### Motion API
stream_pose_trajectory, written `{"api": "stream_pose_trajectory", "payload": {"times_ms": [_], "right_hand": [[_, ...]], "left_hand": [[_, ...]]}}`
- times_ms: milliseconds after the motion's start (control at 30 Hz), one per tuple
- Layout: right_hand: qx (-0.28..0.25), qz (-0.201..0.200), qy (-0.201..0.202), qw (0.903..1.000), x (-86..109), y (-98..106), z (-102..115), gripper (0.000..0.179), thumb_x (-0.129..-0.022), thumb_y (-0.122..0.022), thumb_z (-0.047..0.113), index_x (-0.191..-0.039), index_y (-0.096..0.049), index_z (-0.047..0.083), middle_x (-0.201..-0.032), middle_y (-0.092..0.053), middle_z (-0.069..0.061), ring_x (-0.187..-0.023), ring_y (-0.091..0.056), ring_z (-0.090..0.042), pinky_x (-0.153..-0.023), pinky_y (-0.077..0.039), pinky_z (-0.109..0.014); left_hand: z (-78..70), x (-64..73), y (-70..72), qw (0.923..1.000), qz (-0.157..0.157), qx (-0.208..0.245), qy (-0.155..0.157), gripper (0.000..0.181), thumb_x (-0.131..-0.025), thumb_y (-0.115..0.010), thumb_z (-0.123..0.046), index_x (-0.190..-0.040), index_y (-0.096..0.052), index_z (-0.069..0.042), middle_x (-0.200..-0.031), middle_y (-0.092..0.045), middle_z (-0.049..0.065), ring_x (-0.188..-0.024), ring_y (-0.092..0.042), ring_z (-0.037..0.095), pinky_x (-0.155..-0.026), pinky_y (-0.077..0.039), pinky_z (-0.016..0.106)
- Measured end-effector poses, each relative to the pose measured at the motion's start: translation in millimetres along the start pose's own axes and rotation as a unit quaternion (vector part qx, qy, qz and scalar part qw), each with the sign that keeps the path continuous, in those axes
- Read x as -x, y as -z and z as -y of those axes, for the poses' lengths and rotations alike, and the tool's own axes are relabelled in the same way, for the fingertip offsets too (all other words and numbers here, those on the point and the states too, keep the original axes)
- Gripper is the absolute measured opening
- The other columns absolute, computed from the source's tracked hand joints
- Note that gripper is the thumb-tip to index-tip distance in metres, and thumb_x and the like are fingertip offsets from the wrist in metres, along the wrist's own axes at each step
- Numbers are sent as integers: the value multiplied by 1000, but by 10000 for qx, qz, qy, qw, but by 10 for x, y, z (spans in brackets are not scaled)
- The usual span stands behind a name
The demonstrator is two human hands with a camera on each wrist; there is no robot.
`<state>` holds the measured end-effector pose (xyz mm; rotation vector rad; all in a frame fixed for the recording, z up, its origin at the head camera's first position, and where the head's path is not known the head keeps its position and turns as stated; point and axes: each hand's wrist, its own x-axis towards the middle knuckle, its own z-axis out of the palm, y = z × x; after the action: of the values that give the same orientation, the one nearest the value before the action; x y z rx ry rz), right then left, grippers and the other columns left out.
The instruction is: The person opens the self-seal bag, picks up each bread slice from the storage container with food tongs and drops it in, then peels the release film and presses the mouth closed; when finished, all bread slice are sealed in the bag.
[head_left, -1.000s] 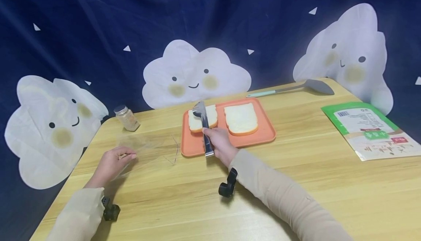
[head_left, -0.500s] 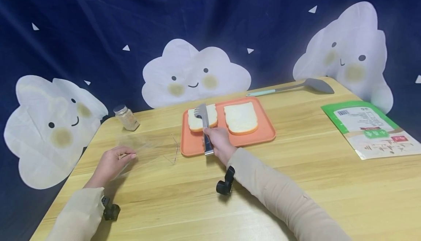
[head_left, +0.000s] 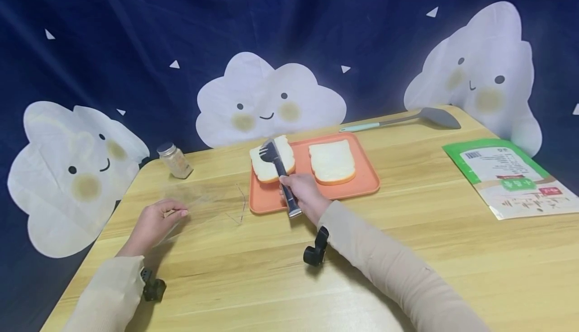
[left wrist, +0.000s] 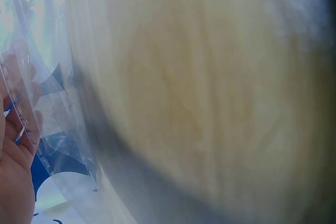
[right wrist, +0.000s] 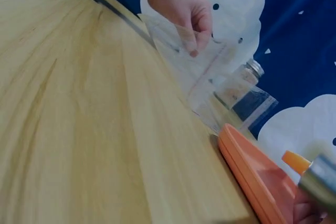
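Observation:
My left hand (head_left: 156,224) pinches the edge of a clear plastic bag (head_left: 212,206), which spreads to the right over the table. The right wrist view shows the bag (right wrist: 207,72) hanging from those fingers, its far end near the tray. Metal food tongs (head_left: 275,163) with fork-like tips are in my right hand (head_left: 307,196). They clasp a bread slice (head_left: 284,152) with a brown crust, which is tilted over the left part of the orange tray (head_left: 368,168). A second bread slice (head_left: 332,158) lies flat on the tray's right half.
A small lidded jar (head_left: 177,162) stands at the table's back left. Behind the tray lies a spatula (head_left: 436,117) with a mint handle. A green and white pouch (head_left: 511,186) rests at the right. A dark blue cloud-print curtain (head_left: 375,30) hangs behind the table.
The tongs and the left bread slice have turned and shifted left and up, so the slice now overlaps the tray's left back corner. The left hand and bag stay about where they were.

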<state>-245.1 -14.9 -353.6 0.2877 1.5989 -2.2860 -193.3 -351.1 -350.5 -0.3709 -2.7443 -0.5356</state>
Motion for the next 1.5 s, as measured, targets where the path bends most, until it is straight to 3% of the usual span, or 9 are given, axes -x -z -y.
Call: {"api": "stream_pose_trajectory", "payload": {"times_ms": [167, 367, 667, 900, 1100, 1333, 1500], "right_hand": [[214, 79, -70, 9997, 9, 78, 75, 29, -91, -54, 6, -117, -49, -7, -87, -56, -19, -53, -52, -15, -50, -47, -26], [927, 431, -37, 9948, 51, 244, 194, 32, -90, -53, 3, -118, -48, -12, -79, -57, -17, -54, -53, -15, -53, -50, -26], [2110, 872, 17, 9736, 145, 468, 401, 18, -91, -52, 4, -101, -56, -10, -74, -59, -11, -54, -55, -12, -52, -49, -20], [2687, 1147, 266, 9560, 175, 642, 435, 21, -91, -52, 7, -102, -57, -10, -74, -62, -9, -54, -55, -10, -49, -46, -19], [2905, 1349, 391, 9465, 185, 761, 442, 23, -89, -54, 6, -104, -57, -11, -75, -62, -10, -56, -56, -12, -51, -46, -20], [3225, 1761, 629, 9279, 208, 839, 467, 20, -90, -54, 8, -97, -59, -10, -74, -62, -10, -56, -55, -13, -50, -46, -21], [3061, 1953, 532, 9302, 227, 863, 454, 22, -90, -53, 8, -101, -58, -11, -72, -61, -10, -55, -54, -12, -50, -46, -21]], "left_hand": [[9, 6, -11, 10000, -13, 38, 19, 5, -79, -71, -8, -84, -71, -7, -88, -69, 8, -83, -60, 14, -70, -47, 26], [17, 9, -3, 10000, 43, 17, 62, 4, -81, -70, -8, -84, -71, -7, -90, -69, 10, -86, -61, 24, -72, -48, 31], [52, -6, 1, 9999, -114, 42, -109, 5, -79, -71, -8, -84, -71, -7, -87, -69, 8, -81, -60, 12, -69, -46, 23], [65, -8, -9, 9995, -243, 130, -179, 6, -78, -73, -8, -83, -70, -6, -86, -69, 8, -80, -58, 4, -70, -42, 13], [25, -9, 11, 9993, -289, 156, -191, 5, -77, -73, -6, -81, -70, -7, -85, -69, 9, -80, -60, 9, -71, -43, 15], [-8, -13, 41, 9994, -282, 181, -112, 5, -77, -73, -6, -81, -70, -6, -85, -69, 9, -80, -60, 12, -71, -42, 14], [0, -12, 26, 9990, -361, 240, -146, 5, -78, -72, -5, -82, -70, -6, -86, -69, 9, -81, -60, 10, -73, -40, 11]]}}
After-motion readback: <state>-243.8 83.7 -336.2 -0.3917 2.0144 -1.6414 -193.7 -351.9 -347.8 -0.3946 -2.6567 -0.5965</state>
